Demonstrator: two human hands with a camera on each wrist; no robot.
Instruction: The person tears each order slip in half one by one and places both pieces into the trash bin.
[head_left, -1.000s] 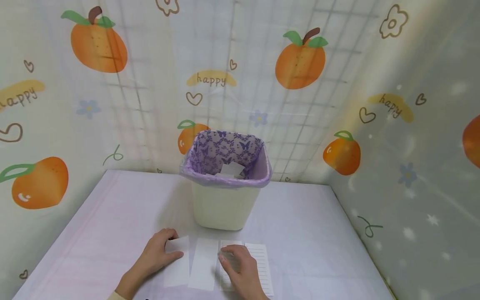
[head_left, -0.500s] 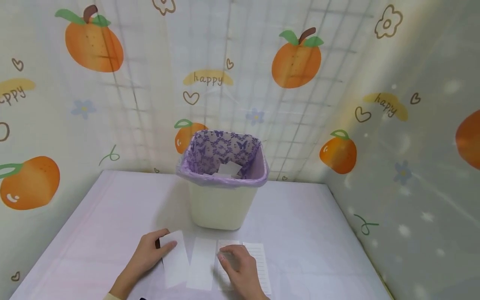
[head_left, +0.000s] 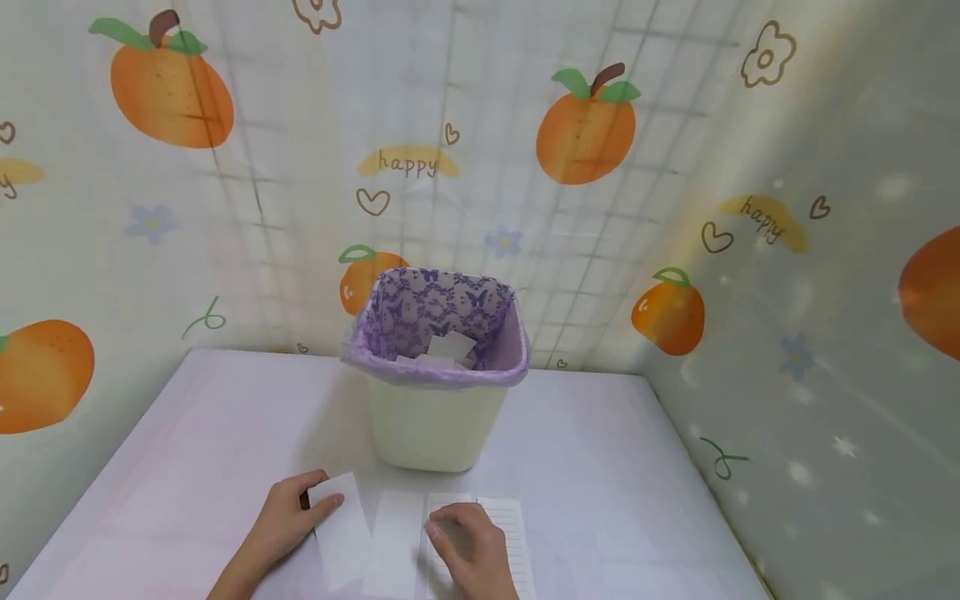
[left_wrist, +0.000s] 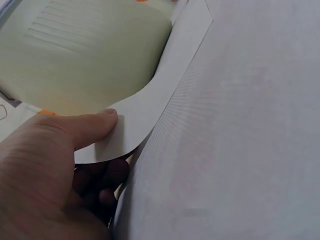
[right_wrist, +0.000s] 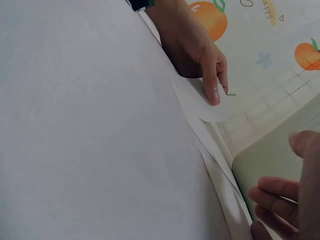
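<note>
My left hand [head_left: 281,518] pinches the far end of a blank white paper strip [head_left: 343,533], thumb on top and fingers beneath. In the left wrist view the held end of the strip [left_wrist: 137,117] curves up off the table. A second blank strip [head_left: 395,533] lies just right of it. Over a third strip [head_left: 448,499] hovers my right hand [head_left: 480,546], which hides much of that paper. Its fingers are loosely bent with nothing between them, thumb apart from the fingers in the right wrist view. A fourth strip [head_left: 517,542], printed with lines, lies at the right.
Beyond the strips stands a cream bin [head_left: 435,429] with a purple butterfly-patterned liner [head_left: 435,379]. White paper pieces [head_left: 452,346] lie inside it. A pale cloth covers the table [head_left: 585,483], and a curtain printed with oranges [head_left: 420,83] hangs around the back and sides.
My left hand has drawn the first strip's far end up and leftward, so the strip now slants. The right hand stays over the third strip. The head view has shifted slightly.
</note>
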